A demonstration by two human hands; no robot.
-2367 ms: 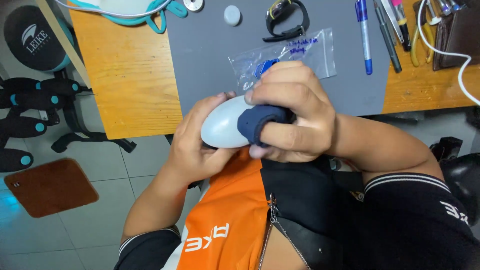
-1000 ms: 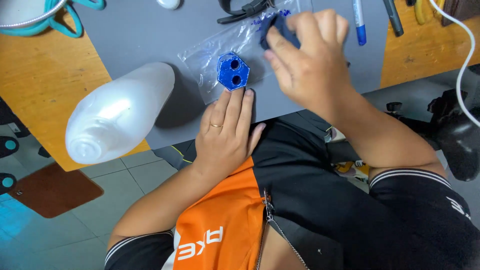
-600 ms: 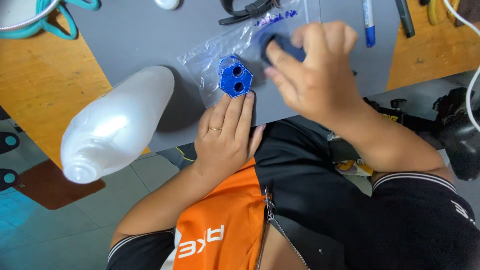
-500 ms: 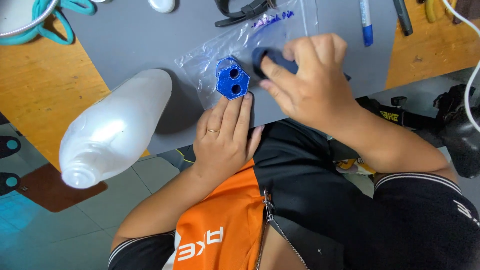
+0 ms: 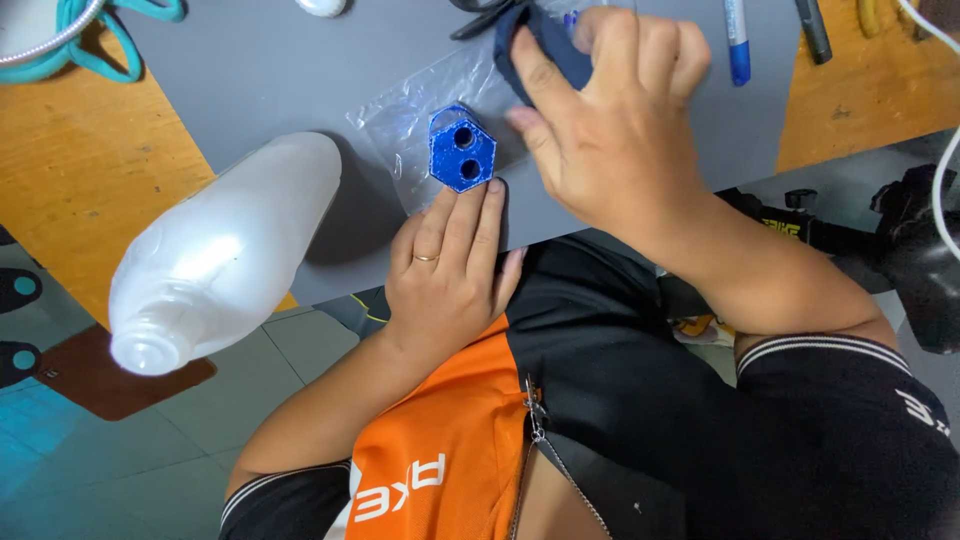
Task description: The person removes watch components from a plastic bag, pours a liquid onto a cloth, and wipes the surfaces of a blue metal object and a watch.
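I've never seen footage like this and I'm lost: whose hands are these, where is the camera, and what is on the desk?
The camera sits on a person's head and looks down, so you see their own two bare hands and their lap. The left hand rests at the edge of a grey mat, its fingers touching a blue hexagonal block with two round holes, which lies at a clear plastic bag. The right hand grips a dark blue piece; what it is I cannot tell. A white plastic bottle lies on its side, overhanging the wooden desk. A blue pen lies further back.
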